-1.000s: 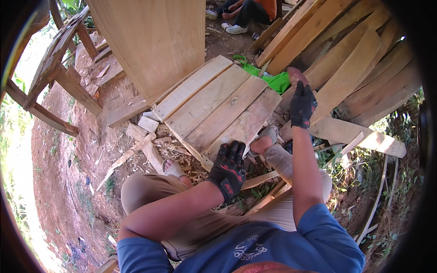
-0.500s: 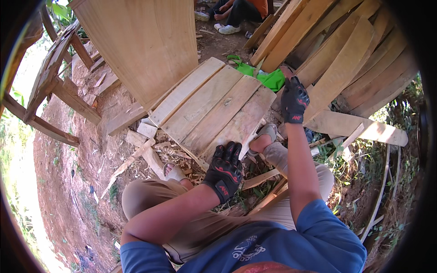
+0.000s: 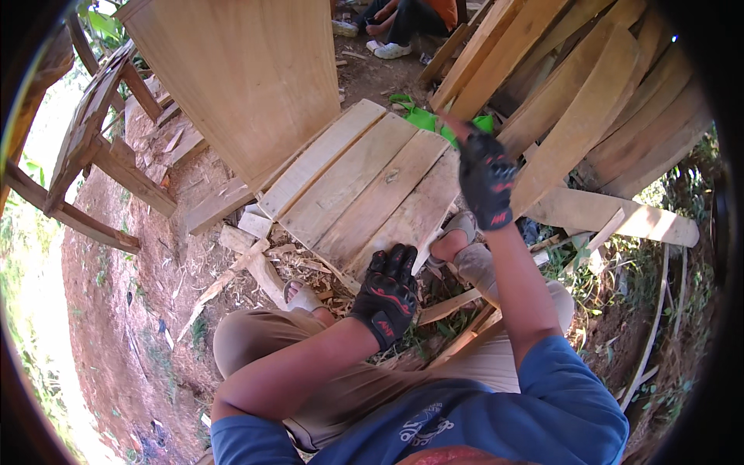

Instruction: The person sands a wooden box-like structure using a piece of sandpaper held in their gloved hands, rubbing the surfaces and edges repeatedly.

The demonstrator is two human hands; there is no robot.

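My left hand [image 3: 386,294], in a black glove with red trim, lies with its fingers stretched over the near edge of a slatted wooden panel [image 3: 364,186]. Several pale boards side by side make up this panel. Above its right edge is my right hand [image 3: 487,178], gloved alike, with the fingers curled. A blurred reddish-brown shape [image 3: 456,124] sticks out beyond that hand; what it is I cannot make out. Bright green cloth-like material [image 3: 422,118] lies just past the panel's far right corner.
A broad plywood sheet [image 3: 240,85] leans behind the panel. Long planks [image 3: 581,116] are stacked at the far right, and a wooden frame [image 3: 93,132] stands at the left. Wood shavings and offcuts [image 3: 267,267] litter the dirt ground. Another person's legs [image 3: 411,27] show at the back.
My right hand has moved left and slightly nearer, over the panel's right edge, and the reddish-brown shape has swung left with it. My left hand remains on the near edge.
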